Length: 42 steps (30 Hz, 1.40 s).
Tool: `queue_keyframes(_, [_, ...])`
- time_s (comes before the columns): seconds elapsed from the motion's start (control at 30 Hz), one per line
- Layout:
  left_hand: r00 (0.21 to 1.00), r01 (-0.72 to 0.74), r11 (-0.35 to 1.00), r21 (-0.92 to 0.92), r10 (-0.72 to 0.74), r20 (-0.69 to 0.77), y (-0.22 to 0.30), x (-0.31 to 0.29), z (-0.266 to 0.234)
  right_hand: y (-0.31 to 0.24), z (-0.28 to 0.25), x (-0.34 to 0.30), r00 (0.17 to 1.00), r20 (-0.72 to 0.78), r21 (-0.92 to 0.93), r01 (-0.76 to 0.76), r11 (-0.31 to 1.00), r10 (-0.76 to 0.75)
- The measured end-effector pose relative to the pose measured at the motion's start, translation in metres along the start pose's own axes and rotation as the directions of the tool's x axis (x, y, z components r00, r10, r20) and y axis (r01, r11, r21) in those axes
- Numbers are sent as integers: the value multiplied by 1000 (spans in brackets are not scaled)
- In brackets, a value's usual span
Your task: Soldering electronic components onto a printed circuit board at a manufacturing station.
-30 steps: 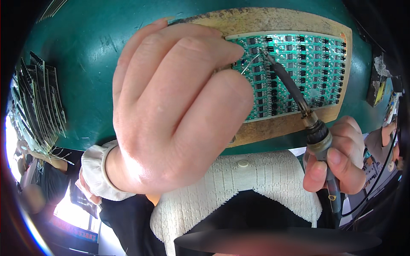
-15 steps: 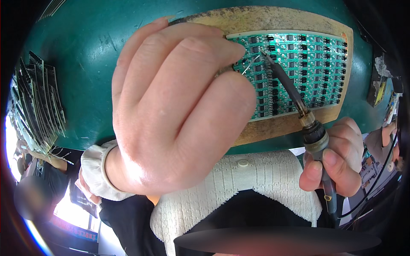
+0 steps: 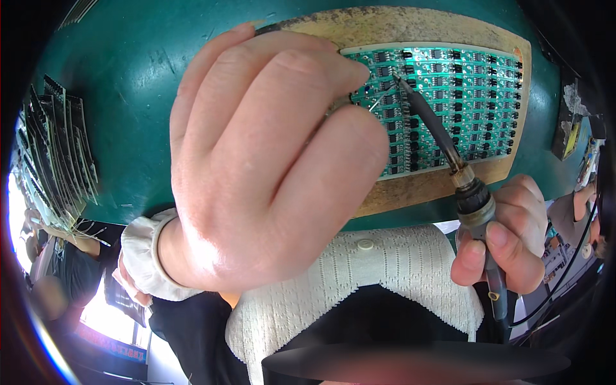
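Right hand (image 3: 518, 253) grips black soldering iron (image 3: 431, 122), left hand (image 3: 273, 167) pinches thin silvery wire (image 3: 383, 98); steady both at green circuit panel's (image 3: 465, 96) ten o'clock.

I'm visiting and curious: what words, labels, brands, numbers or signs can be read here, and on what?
None can be read clearly.
Circuit board panel: any markings are too small to read.
Soldering iron: no readable text.
Strip with red characters, lower left: too blurred to read.
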<state>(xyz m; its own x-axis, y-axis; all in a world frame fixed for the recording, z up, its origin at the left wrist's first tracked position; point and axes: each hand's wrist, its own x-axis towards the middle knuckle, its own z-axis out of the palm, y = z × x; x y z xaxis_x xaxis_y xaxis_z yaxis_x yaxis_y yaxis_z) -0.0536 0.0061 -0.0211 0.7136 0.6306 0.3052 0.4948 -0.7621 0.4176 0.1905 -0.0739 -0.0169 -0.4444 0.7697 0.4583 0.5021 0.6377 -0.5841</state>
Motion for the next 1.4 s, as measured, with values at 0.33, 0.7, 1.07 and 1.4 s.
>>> queue_keyframes(0.33, [1000,-3,1000,7,3,-8,-1,0,0,-2,0,0,1000,-12,1,-3,1000,3])
queue_keyframes(0.7, [1000,5,1000,3,-5,-18,1,1,3,-2,-7,0,998,58,-29,0,1000,2])
queue_keyframes(1.07, [1000,3,1000,24,-3,-16,1,0,2,-6,-6,3,997,83,-65,8,998,-3])
queue_keyframes(1.4, [1000,-1,1000,3,1,-24,0,-1,0,-5,-5,3,999,45,-55,19,998,-16])
